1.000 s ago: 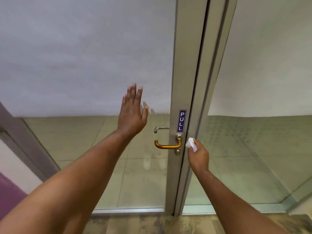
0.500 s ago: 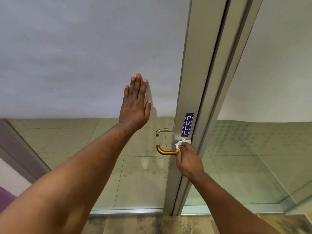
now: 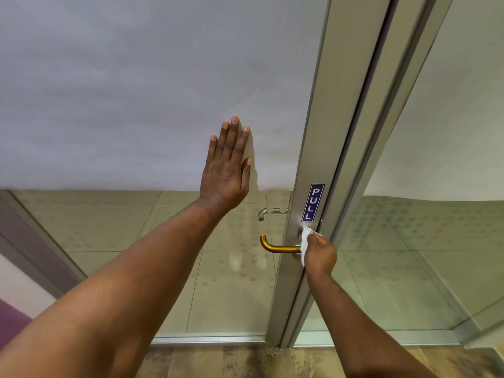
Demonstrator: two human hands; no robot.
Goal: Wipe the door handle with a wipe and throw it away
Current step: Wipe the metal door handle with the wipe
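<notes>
A brass lever door handle (image 3: 278, 248) sticks out to the left from the grey metal stile of a glass door. My right hand (image 3: 320, 253) is closed around a white wipe (image 3: 305, 242) and presses it on the handle's base, at the stile. The handle's base and rosette are hidden by the wipe and my fingers. My left hand (image 3: 227, 170) lies flat, fingers up, against the frosted glass above and left of the handle.
A blue PULL sign (image 3: 312, 203) sits on the door stile (image 3: 316, 159) just above the handle. A second, silver handle (image 3: 268, 212) shows through the glass on the far side. A fixed glass panel (image 3: 436, 241) stands to the right. Mottled floor lies below.
My right hand moved left from beside the stile onto the handle's base with the wipe. My left hand rose and settled flat on the glass. The view moved closer to the door.
</notes>
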